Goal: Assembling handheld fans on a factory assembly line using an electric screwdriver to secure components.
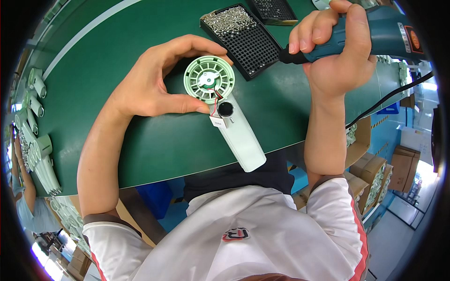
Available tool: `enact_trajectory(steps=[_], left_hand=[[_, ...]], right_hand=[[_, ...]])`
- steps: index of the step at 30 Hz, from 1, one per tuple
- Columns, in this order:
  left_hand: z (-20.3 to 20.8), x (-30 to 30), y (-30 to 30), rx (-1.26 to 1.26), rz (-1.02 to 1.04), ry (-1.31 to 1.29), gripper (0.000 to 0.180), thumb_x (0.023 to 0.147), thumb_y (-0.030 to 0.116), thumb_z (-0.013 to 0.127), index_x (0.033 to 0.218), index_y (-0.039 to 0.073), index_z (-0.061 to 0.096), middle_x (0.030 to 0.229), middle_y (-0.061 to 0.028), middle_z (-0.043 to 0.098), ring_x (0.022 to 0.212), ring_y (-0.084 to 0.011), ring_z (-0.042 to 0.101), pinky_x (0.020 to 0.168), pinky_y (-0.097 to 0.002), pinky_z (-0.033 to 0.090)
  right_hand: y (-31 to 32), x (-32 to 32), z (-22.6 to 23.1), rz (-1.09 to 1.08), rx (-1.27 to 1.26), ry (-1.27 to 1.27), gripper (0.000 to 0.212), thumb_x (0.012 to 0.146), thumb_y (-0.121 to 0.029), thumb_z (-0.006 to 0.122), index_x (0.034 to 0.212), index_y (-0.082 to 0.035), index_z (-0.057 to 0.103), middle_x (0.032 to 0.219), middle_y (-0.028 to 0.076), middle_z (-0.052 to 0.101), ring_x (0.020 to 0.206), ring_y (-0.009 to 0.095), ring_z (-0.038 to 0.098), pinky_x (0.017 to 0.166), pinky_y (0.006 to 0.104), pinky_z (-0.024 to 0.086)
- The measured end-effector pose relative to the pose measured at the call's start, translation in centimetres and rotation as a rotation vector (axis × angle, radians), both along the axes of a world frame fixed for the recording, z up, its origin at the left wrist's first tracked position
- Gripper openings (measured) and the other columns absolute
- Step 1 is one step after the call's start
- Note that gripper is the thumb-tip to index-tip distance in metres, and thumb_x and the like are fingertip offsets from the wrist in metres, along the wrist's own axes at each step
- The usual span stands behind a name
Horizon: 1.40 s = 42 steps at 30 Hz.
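Desk (154, 150): green surface spanning the upper and middle frame.
Electric screwdriver (386, 35): teal and black, upper right, nose pointing left; the right hand (340, 65) is wrapped around its front part.
Fan body (237, 129): pale green, centre of the frame, handle slanting toward lower centre; the left hand (150, 89) is clamped on its round head (209, 78) between thumb and fingers.
Screw tray (260, 51): black, perforated, upper centre, screws (229, 21) heaped at its upper end.
Black disc (225, 109): set below the head.
Wires (215, 99): red and black, across the head's lower rim.
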<state>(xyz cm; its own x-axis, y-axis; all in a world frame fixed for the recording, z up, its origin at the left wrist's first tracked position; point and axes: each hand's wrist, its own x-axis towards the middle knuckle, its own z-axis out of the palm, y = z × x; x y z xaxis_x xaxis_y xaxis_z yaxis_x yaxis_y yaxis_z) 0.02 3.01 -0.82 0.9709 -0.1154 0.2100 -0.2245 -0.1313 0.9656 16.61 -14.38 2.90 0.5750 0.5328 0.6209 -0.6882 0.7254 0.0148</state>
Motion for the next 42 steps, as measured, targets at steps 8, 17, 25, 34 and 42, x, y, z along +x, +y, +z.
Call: enact_trajectory(steps=[8,17,25,34,42], left_hand=[[0.0,0.1,-0.1,0.006,0.005,0.013,0.077,0.069,0.01,0.094,0.136,-0.002,0.058,0.129,-0.0132,0.068,0.124,-0.0235,0.063,0.112,-0.0381,0.046],[0.2,-0.1,0.0,0.011,0.016,0.017,0.078,0.068,0.01,0.094,0.136,-0.002,0.057,0.129,-0.0129,0.067,0.124,-0.0229,0.063,0.111,-0.0376,0.046],[0.0,0.0,0.0,0.035,0.022,-0.003,0.078,0.07,0.01,0.093,0.137,-0.002,0.056,0.126,-0.011,0.068,0.123,-0.0207,0.063,0.111,-0.0364,0.046],[-0.7,-0.2,0.2,0.034,0.01,-0.059,0.077,0.071,0.01,0.092,0.136,-0.003,0.055,0.126,-0.0122,0.069,0.123,-0.0211,0.064,0.111,-0.0355,0.046],[-1.0,-0.1,0.4,0.03,0.011,-0.104,0.077,0.071,0.01,0.093,0.136,-0.004,0.054,0.126,-0.0127,0.069,0.125,-0.0218,0.064,0.11,-0.0356,0.047]], right_hand=[[-0.2,-0.5,0.4,-0.536,-0.532,-0.206,0.027,0.107,-0.023,0.05,0.104,0.003,0.058,0.059,0.008,0.049,0.043,0.018,0.049,0.039,0.0335,0.046],[-1.5,-3.5,2.3,-0.959,-1.054,-0.49,0.023,0.106,-0.019,0.054,0.101,0.003,0.056,0.059,0.009,0.052,0.043,0.018,0.049,0.041,0.0329,0.047],[-2.4,0.1,0.5,-0.941,-0.776,-0.789,0.025,0.106,-0.012,0.048,0.109,0.009,0.06,0.065,0.01,0.054,0.053,0.021,0.055,0.045,0.0385,0.049],[-2.3,-0.2,1.9,-0.969,-0.837,-0.704,0.031,0.105,-0.023,0.048,0.111,0.004,0.062,0.065,0.008,0.05,0.05,0.02,0.05,0.044,0.0381,0.046],[-0.7,-3.3,5.5,-0.774,-0.665,-0.72,0.044,0.106,-0.041,0.04,0.114,-0.004,0.061,0.069,0.004,0.05,0.054,0.019,0.046,0.047,0.0377,0.044]])
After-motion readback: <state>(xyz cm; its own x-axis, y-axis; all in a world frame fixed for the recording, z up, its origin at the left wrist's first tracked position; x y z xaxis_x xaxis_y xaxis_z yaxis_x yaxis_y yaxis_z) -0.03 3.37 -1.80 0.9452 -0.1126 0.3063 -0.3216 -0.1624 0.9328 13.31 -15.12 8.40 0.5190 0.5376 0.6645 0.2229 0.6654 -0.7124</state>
